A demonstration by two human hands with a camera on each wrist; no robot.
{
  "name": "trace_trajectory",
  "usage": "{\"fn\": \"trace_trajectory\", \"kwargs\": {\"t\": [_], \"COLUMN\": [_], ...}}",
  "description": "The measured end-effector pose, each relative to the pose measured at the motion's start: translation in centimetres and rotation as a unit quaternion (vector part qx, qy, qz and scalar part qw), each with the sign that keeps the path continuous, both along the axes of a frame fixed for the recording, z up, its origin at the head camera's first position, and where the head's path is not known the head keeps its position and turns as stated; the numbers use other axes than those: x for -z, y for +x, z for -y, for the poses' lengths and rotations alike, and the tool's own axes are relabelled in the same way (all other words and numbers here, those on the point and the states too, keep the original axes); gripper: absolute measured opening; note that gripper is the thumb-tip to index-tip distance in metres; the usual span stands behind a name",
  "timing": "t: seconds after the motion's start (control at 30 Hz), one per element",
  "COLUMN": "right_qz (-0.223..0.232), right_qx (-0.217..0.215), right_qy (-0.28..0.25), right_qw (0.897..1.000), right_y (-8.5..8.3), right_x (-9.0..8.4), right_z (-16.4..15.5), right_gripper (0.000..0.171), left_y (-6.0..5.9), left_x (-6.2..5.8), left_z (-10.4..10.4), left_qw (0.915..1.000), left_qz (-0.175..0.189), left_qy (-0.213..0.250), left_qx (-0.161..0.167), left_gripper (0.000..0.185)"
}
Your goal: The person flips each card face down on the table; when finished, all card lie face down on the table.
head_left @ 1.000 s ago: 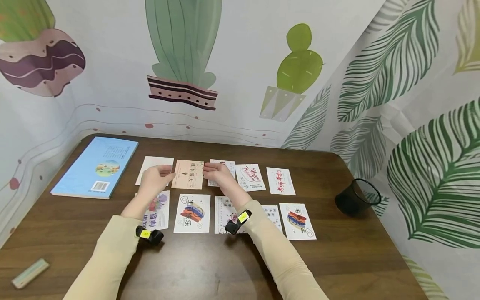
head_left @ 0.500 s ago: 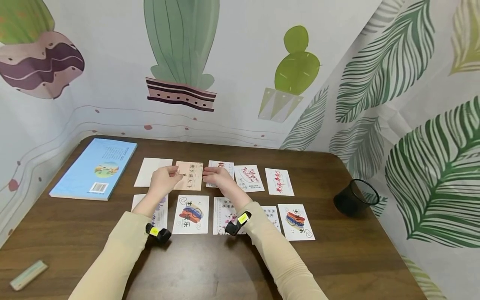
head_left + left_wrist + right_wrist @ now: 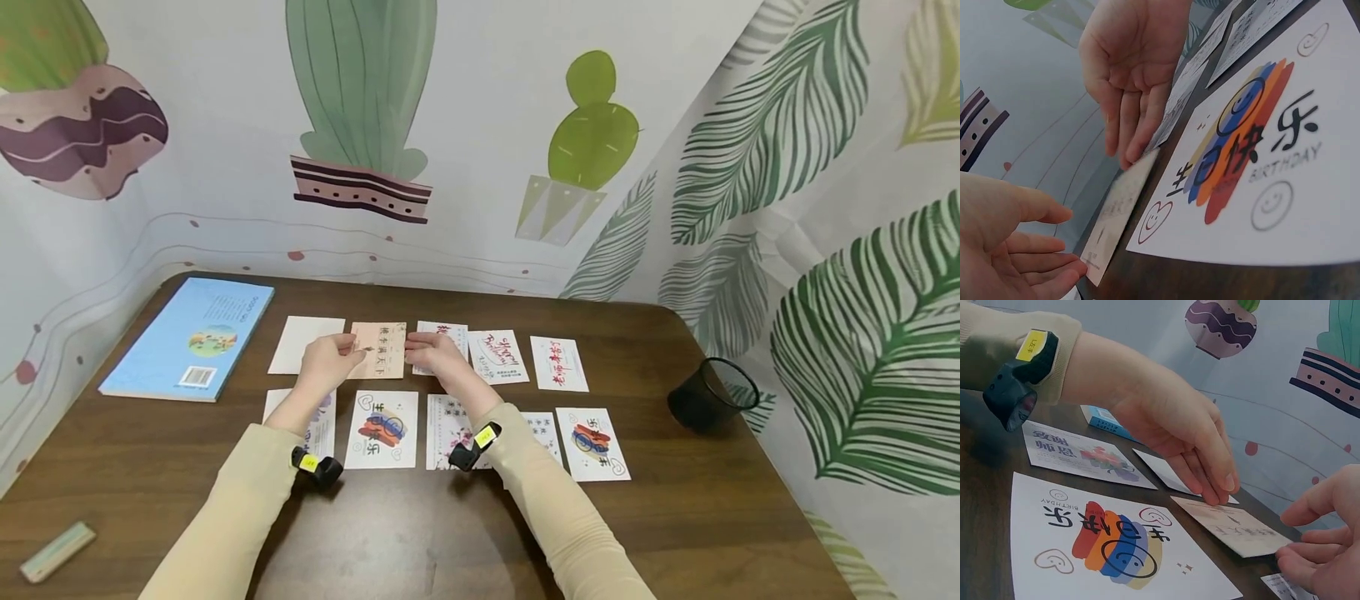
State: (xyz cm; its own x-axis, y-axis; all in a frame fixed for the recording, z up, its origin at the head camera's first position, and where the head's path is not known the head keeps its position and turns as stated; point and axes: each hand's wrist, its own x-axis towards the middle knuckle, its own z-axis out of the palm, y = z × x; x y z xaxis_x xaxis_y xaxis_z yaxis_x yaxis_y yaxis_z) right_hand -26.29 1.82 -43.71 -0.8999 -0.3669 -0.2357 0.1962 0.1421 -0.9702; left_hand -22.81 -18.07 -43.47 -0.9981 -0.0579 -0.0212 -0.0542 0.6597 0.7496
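A peach card point(image 3: 384, 350) with dark Chinese characters lies in the back row of cards, between my two hands. At its left edge, the fingertips of my left hand point(image 3: 327, 364) touch the card, fingers fairly straight. My right hand point(image 3: 444, 358) touches the opposite edge with extended fingers, thumb apart in the right wrist view. A plain white card point(image 3: 296, 343) lies left of the peach one. Nearer is a birthday card point(image 3: 382, 429) with coloured stripes. My left wrist partly covers a purple floral card point(image 3: 324, 429); my right forearm covers part of a blossom card point(image 3: 447, 433).
Farther right lie a red-lettered birthday card point(image 3: 498, 357), another red-lettered card point(image 3: 558, 363) and a striped card point(image 3: 593, 444). A blue book point(image 3: 191, 333) is at the back left, a black mesh cup point(image 3: 705, 400) at the right, and a small pale bar point(image 3: 57, 552) at the front left.
Over the second, my left hand has moved right, to the left edge of the peach card. The right hand stays at the other edge. The card has barely shifted.
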Motion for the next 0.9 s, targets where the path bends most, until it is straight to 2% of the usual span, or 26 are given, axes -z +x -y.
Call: {"fn": "trace_trajectory", "kwargs": {"t": [0.13, 0.47, 0.9], "right_qz": [-0.007, -0.004, 0.043], "right_qx": [0.008, 0.049, 0.016], "right_qy": [-0.021, -0.044, -0.103], "right_qw": [1.000, 0.998, 0.994], "right_y": [0.0, 0.0, 0.1], "right_x": [-0.2, 0.8, 1.6], "right_z": [0.1, 1.2, 3.5], "right_gripper": [0.060, 0.071, 0.060], "left_y": [0.0, 0.2, 0.0], "left_x": [-0.1, -0.6, -0.3], "left_z": [0.1, -0.2, -0.1], "left_qw": [1.0000, 1.0000, 0.9999], "left_qz": [0.000, -0.003, 0.006], "left_qy": [0.001, 0.005, 0.011], "left_qx": [0.001, 0.002, 0.000], "left_gripper": [0.048, 0.047, 0.048]}}
